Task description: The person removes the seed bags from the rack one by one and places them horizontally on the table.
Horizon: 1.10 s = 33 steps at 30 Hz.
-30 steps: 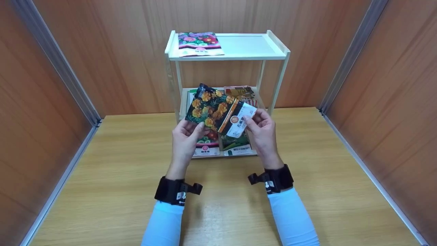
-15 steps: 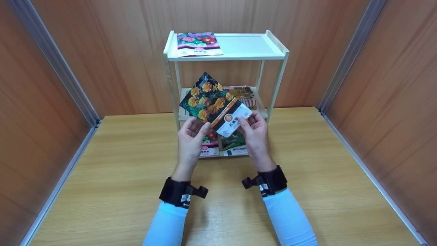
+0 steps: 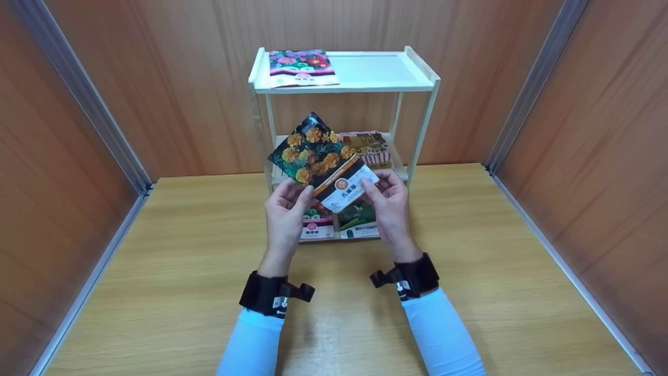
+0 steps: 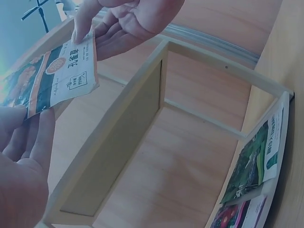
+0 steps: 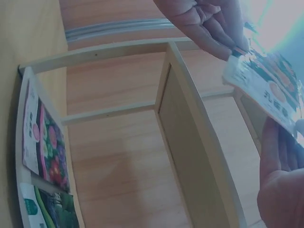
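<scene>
Both hands hold a seed packet [image 3: 314, 151] in front of the rack, its face showing orange marigolds on black above an orange stripe and a white label. My left hand [image 3: 284, 224] pinches the lower left edge near the stripe, thumb on top. On the label's right side, my right hand [image 3: 392, 216] pinches with the thumb on the front and fingers behind. The packet tilts, its label end toward the lower right. The left wrist view shows the label [image 4: 75, 66] between the two hands; in the right wrist view, glare washes out part of the packet [image 5: 273, 83].
A pale wooden rack [image 3: 373, 90] stands at the back. On its top lies a pink-and-purple flower packet [image 3: 303, 68], at the left. A red-and-gold packet [image 3: 368, 149] lies on the middle shelf. The bottom shelf bears a flower packet [image 3: 317, 225] and a green packet [image 3: 359, 222]. Wooden walls surround the table.
The left hand's grip has shifted along the packet edge toward the label. The packet has turned so its flower end is higher, then drifted slightly left with both hands still on it.
</scene>
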Motion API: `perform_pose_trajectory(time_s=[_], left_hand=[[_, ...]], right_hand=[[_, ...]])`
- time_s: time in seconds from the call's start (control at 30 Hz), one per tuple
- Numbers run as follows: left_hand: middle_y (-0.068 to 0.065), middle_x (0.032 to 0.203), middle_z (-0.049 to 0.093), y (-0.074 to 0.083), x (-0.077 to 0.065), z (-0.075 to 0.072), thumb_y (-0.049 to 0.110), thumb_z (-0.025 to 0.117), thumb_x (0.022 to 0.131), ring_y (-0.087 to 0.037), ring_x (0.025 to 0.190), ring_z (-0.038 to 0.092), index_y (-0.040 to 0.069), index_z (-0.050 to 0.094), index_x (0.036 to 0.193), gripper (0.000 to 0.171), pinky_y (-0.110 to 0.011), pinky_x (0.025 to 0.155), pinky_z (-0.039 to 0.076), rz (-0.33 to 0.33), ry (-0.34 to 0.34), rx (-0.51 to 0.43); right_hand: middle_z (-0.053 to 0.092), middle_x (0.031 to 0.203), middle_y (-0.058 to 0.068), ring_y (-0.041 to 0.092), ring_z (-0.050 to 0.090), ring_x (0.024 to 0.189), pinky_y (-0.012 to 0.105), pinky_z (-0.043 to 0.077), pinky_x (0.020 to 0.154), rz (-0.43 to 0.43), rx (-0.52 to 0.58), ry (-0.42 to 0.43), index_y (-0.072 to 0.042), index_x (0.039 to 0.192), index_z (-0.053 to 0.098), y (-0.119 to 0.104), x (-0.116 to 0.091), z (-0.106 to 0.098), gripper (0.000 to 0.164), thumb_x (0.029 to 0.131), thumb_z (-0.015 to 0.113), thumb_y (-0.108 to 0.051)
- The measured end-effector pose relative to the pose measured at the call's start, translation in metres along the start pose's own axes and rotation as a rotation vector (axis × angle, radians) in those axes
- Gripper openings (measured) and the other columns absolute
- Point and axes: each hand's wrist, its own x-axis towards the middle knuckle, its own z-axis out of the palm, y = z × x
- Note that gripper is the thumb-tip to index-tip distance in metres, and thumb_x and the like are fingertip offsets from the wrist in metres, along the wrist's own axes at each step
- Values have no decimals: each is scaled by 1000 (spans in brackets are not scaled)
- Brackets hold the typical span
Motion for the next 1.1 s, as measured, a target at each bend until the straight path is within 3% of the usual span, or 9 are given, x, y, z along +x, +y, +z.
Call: perform_pose_trajectory(time_s=[0.2, 0.4, 0.53, 0.73, 0.87, 1.1], left_hand=[[-10, 111, 67, 24, -6, 1, 14, 64, 91, -26, 99, 63, 7, 62, 118, 28, -36, 83, 54, -35, -73, 98], [-9, 108, 69, 29, -7, 3, 11, 63, 91, -24, 95, 65, 6, 62, 120, 30, -32, 82, 54, -25, -152, 212], [-8, 112, 68, 29, -7, 5, 13, 63, 91, -22, 99, 64, 6, 60, 125, 34, -31, 83, 54, -38, -141, 235], [-8, 116, 66, 30, -8, 6, 15, 64, 91, -20, 103, 62, 6, 54, 132, 43, -29, 87, 51, -35, -96, 237], [-8, 113, 68, 26, -7, 4, 13, 65, 90, -20, 100, 63, 5, 55, 131, 42, -29, 84, 52, -22, -88, 273], [-3, 109, 69, -4, -1, 1, 21, 66, 90, -15, 97, 64, 11, 58, 129, 41, -28, 81, 52, -35, -111, 342]], right_hand=[[62, 103, 20, 26, 61, 95, 30, 53, 80, -66, -107, -35, 4, 104, 57, -5, 5, -9, 28, 83, 73, -6], [66, 105, 15, 27, 62, 99, 29, 52, 82, -38, -302, -87, -2, 112, 62, -11, 6, -15, 35, 82, 75, -13], [67, 106, 13, 25, 63, 99, 30, 52, 83, -7, -368, -101, -4, 112, 64, -11, 6, -15, 34, 82, 75, -17], [65, 104, 14, 25, 62, 97, 29, 52, 82, 38, -364, -132, -3, 106, 59, -6, 6, -13, 27, 84, 73, -12], [64, 106, 15, 26, 62, 100, 32, 52, 84, 74, -384, -175, -2, 109, 58, -6, 6, -13, 29, 85, 71, -10], [61, 108, 10, 22, 57, 98, 31, 49, 85, 130, -543, -154, -7, 112, 61, -17, 7, -17, 33, 85, 73, -21]])
